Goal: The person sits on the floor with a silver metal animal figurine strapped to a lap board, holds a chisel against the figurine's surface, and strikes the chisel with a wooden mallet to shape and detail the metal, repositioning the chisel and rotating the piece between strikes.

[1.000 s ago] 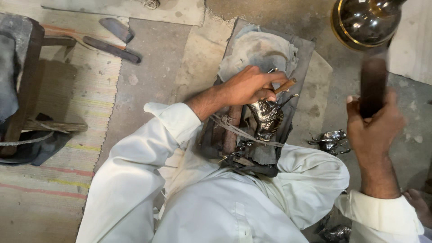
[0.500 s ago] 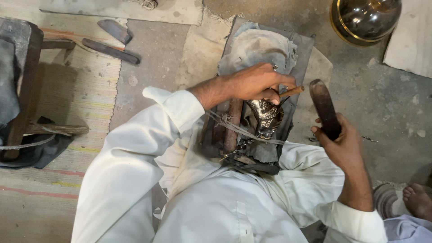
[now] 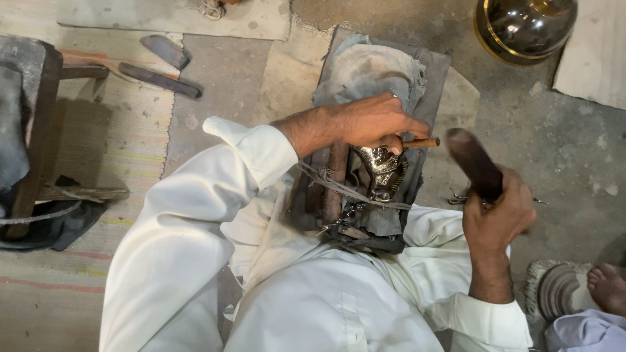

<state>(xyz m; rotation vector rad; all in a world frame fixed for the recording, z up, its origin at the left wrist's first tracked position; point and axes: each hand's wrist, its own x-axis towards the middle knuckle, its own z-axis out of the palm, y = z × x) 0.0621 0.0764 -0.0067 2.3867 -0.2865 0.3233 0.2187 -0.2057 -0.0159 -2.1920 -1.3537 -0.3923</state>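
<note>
Punch [image 3: 420, 142] sits centre frame, pinched in the left hand [image 3: 375, 122] against the silver workpiece [image 3: 381, 171]. Right hand [image 3: 499, 215] is clamped around the mallet [image 3: 475, 163]; strike squarely on the punch's exposed end.

A floor-level metalwork workshop: worn concrete floor [image 3: 561, 143], polished brass vessel [image 3: 525, 26], scattered tools [image 3: 160, 79].

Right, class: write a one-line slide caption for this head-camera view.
Left hand steadies a punch on a shiny metal piece; right hand grips a dark mallet.
</note>
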